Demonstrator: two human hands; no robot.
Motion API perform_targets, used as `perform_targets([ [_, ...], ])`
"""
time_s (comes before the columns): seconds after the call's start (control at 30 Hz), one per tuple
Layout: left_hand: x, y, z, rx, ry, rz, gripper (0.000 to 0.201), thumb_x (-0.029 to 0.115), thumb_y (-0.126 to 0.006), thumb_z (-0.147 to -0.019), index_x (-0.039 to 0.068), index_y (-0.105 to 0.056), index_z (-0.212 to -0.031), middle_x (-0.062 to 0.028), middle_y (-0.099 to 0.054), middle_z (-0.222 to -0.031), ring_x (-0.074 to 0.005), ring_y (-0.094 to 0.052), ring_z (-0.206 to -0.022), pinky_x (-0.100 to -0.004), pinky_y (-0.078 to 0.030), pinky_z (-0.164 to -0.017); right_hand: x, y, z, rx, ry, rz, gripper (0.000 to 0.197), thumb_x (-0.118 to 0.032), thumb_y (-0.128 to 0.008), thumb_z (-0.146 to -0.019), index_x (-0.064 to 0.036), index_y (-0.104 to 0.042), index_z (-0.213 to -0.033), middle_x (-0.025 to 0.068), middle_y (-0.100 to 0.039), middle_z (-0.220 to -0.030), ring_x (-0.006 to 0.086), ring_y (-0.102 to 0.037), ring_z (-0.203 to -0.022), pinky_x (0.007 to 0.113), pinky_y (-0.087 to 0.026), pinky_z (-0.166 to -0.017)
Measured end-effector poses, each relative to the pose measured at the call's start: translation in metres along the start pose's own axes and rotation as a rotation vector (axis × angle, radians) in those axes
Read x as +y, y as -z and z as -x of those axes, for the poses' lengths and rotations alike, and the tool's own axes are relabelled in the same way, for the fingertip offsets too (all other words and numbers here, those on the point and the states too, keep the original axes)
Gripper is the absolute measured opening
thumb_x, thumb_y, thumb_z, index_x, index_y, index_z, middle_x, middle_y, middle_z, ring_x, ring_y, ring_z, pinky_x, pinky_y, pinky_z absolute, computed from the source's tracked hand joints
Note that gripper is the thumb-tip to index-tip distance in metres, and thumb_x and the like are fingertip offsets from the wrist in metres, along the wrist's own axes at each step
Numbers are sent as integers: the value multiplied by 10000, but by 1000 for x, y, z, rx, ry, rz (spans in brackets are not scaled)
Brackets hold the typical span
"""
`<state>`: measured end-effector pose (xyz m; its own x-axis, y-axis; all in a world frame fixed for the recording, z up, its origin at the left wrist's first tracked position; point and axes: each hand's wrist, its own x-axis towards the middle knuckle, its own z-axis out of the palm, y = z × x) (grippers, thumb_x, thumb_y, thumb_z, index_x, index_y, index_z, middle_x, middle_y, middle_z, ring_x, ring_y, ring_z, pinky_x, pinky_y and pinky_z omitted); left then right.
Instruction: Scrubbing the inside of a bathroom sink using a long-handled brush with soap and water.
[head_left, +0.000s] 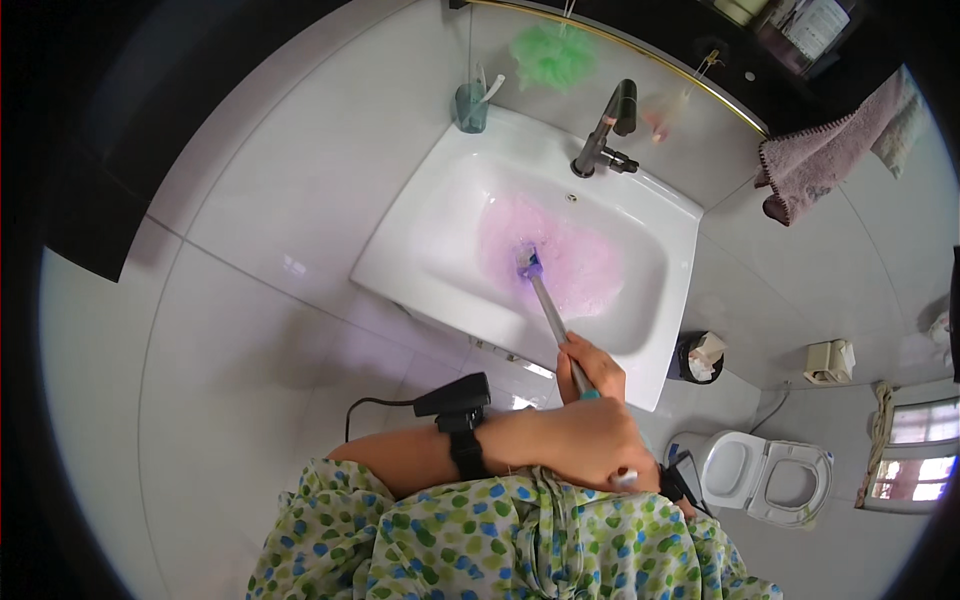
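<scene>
In the white washbasin (415, 215) lies pinkish-purple, foamy-looking liquid (575, 255). A long-handled brush (549, 308) slants into it, its purple and white head resting in the liquid near the middle of the bowl. Fine detail on the head is hard to make out. My right hand (597, 370) is closed around the grey handle just above a teal section. Lower on the handle, my left hand (590, 440) is wrapped closed, and a pale tip pokes out below it. Left and right hands overlap, so part of the right is hidden.
A dark faucet (603, 130) stands at the basin's back. A teal cup (471, 108) with a toothbrush sits at its back left corner. A green bath puff (553, 55) and a mauve towel (815, 150) hang beyond. Rightward are a waste bin (697, 357) and toilet (765, 475).
</scene>
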<state>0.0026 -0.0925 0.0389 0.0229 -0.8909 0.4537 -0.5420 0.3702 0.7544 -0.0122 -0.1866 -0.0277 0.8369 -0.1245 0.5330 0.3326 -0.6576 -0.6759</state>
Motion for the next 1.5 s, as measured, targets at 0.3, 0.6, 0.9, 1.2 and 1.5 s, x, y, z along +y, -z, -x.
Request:
perform_targets([
  [0.3,-3,-6,-9,124,-83,139,97,182,-676,-725,136,-703,-806,-116,-654,-661,-300,-640,-628,-412,-469,-579,4,18,9,35,-61,163,81,-35,-668,-787,-26,-657,-866,228,-689,-903,359,-692,-779,374,-563,-710],
  [0.6,-11,6,-12,65,84,96,157,259,-667,-767,103,-687,-765,-98,-628,-598,-303,-631,-599,-412,-475,-561,21,-11,-13,153,23,-2,74,-44,-670,-795,-28,-659,-866,210,-686,-888,343,-687,-714,367,-558,-633],
  [0.9,-6,-7,-20,141,-110,182,144,217,-687,-724,74,-673,-712,-134,-625,-599,-325,-630,-587,-422,-467,-542,11,16,1,99,-4,110,92,-21,-649,-811,-13,-646,-903,211,-676,-878,344,-685,-708,368,-556,-626],
  [1.2,-9,-13,-12,129,-33,128,239,216,-649,-784,57,-589,-617,-113,-597,-606,-315,-595,-598,-409,-446,-552,32,16,10,11,8,122,87,-31,-646,-821,-10,-640,-905,235,-664,-924,374,-672,-685,382,-552,-597],
  [1.5,-21,-7,-13,186,24,29,145,201,-650,-730,83,-633,-649,-107,-598,-578,-318,-593,-550,-391,-451,-519,37,12,-7,58,9,105,97,-47,-649,-824,-21,-643,-917,220,-664,-923,342,-672,-667,361,-547,-590],
])
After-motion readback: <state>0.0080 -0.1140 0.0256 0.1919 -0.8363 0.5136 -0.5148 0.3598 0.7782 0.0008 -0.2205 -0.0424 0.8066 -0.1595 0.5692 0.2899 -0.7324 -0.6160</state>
